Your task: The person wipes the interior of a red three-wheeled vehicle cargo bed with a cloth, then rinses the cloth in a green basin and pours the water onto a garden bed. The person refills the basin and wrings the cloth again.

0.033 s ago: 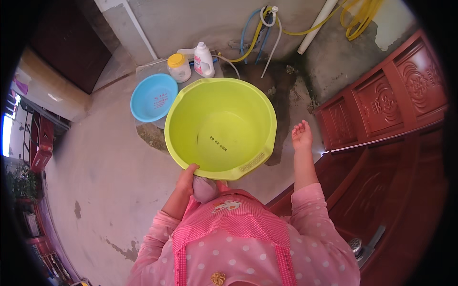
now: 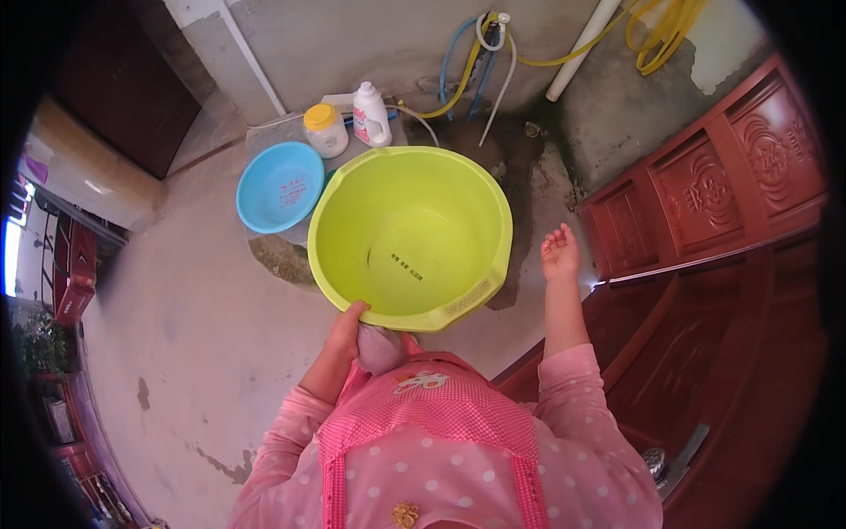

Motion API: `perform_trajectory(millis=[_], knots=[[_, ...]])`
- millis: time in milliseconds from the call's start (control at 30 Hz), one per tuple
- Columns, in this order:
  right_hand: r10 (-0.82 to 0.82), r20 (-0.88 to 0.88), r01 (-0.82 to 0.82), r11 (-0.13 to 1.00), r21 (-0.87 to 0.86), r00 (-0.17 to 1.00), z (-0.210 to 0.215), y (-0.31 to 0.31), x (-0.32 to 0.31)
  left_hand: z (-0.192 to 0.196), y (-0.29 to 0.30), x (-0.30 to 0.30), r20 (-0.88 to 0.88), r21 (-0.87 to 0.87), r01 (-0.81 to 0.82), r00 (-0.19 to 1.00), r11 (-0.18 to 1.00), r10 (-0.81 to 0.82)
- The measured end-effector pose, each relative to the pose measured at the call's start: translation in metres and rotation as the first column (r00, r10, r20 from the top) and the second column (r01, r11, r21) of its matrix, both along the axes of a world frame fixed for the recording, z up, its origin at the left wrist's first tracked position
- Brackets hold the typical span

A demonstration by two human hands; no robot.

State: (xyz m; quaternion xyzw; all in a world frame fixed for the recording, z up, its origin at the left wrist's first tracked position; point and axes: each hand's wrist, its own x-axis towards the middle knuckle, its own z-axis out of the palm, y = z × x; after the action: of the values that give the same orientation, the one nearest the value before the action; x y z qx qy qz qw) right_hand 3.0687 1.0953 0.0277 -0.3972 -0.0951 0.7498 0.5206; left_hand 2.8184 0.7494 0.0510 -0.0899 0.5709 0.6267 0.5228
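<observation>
A large yellow-green plastic basin is held up in front of me, tilted so that its inside shows. Dark print marks its bottom, and nothing lies in it. My left hand grips the near-left rim, thumb over the edge; its other fingers are hidden underneath. Beside that hand, just below the rim, is a pale mauve rounded thing whose kind I cannot make out. Right of the basin, my right hand is held away from it, palm up, fingers loosely curled and apart, holding nothing.
Beyond the basin are a blue basin, a yellow-lidded jar and a white bottle on a low slab. Hoses hang on the back wall. Red carved door panels stand at the right.
The yellow-green basin has shifted very slightly right against the background. My hands keep the same poses.
</observation>
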Motion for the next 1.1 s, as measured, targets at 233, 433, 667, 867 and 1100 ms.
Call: perform_trajectory(millis=[233,433,667,867,1100], knots=[[0.065,0.296,-0.172,0.92,0.352,0.953,-0.003,0.157,0.003,-0.077,0.201,0.008,0.181,-0.013,0.155,0.972,0.988,-0.15],[-0.075,0.647,-0.5,0.57,0.652,0.758,0.105,0.351,-0.141,-0.145,0.403,-0.043,-0.062,0.064,0.147,0.988,0.987,-0.143],[-0.773,0.629,-0.822,0.302,0.483,0.086,0.133,0.621,-0.095,-0.192,0.581,0.068,-0.175,-0.107,0.054,0.982,0.993,-0.072],[-0.79,0.594,-0.942,0.296,0.154,-0.151,0.116,0.719,0.042,-0.255,0.67,0.215,-0.139,-0.053,-0.074,0.988,0.996,0.066],[-0.831,0.544,-0.993,0.069,-0.098,-0.111,0.121,0.744,-0.021,-0.29,0.73,0.164,-0.028,-0.201,-0.229,0.973,0.952,0.228]])
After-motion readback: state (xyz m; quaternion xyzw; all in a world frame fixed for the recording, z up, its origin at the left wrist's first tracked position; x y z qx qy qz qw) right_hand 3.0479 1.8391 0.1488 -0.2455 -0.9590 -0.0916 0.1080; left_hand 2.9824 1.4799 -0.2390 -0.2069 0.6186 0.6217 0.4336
